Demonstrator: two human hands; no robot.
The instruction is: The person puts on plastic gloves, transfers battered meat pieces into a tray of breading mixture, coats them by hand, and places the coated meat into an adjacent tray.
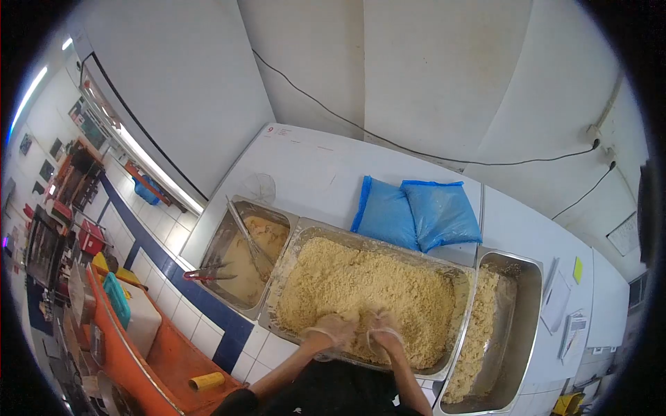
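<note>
My left hand [336, 329] and my right hand [383, 331], both in clear plastic gloves, are down in a bed of pale yellow crumbs [388, 277]. They are side by side at the near edge of a wide steel pan [463, 295] that holds the crumbs. Motion blur and the crumbs hide my fingers, so I cannot make out whether anything is between them. Left of it, a smaller steel pan [229, 291] contains beige liquid with pieces in it. A whisk [251, 243] and red-handled tongs [209, 272] rest in that pan.
A third steel pan [531, 326] at the right has crumbs along its left side. Two filled blue bags [416, 213] lie behind the middle pan. A round wire strainer [259, 187] is at the back left. Papers [557, 298] lie right; an orange bin [163, 367] stands left.
</note>
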